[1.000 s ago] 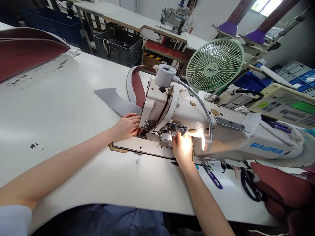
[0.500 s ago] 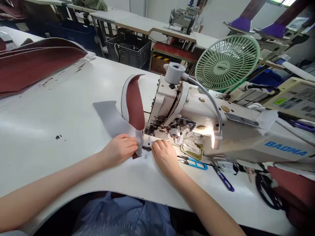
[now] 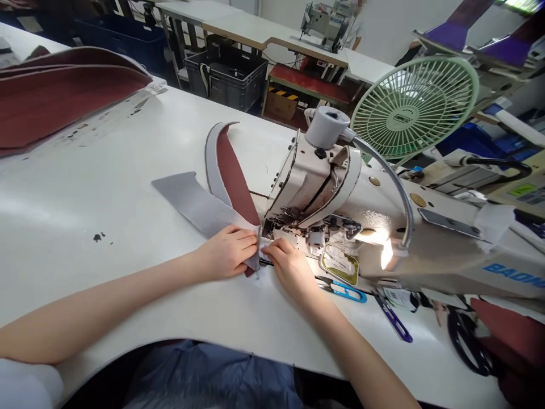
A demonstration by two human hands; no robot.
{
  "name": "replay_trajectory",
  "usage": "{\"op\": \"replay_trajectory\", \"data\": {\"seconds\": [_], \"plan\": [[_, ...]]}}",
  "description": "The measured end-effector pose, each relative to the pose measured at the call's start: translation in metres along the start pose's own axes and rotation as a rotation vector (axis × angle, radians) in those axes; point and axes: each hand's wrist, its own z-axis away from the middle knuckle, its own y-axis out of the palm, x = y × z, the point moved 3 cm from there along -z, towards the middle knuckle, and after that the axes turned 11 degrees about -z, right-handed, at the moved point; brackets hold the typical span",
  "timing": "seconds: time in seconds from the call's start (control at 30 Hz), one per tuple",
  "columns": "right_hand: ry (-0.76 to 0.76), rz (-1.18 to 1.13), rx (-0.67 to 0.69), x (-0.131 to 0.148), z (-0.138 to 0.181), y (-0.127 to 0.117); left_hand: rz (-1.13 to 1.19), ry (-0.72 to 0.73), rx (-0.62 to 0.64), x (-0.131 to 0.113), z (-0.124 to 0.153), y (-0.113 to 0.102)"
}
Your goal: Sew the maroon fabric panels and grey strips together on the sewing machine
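The left hand lies with its fingers on the strip's near end; the right hand bends its fingers just beside that edge. Whether either grips cannot be told. The strip rests on the counter, its arms reaching toward ten and nearly twelve o'clock. The machine spans one to three o'clock; blue snips lie past three.
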Motion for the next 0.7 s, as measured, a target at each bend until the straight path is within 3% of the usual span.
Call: {"op": "replay_trajectory", "data": {"seconds": [0.33, 0.7], "plan": [[0.010, 0.161, -0.105, 0.003, -0.003, -0.002, 0.219, -0.099, -0.118, 0.013, 0.004, 0.002], [0.015, 0.283, -0.045, 0.008, -0.004, 0.013, 0.306, -0.198, -0.234, 0.016, 0.005, -0.001]]}}
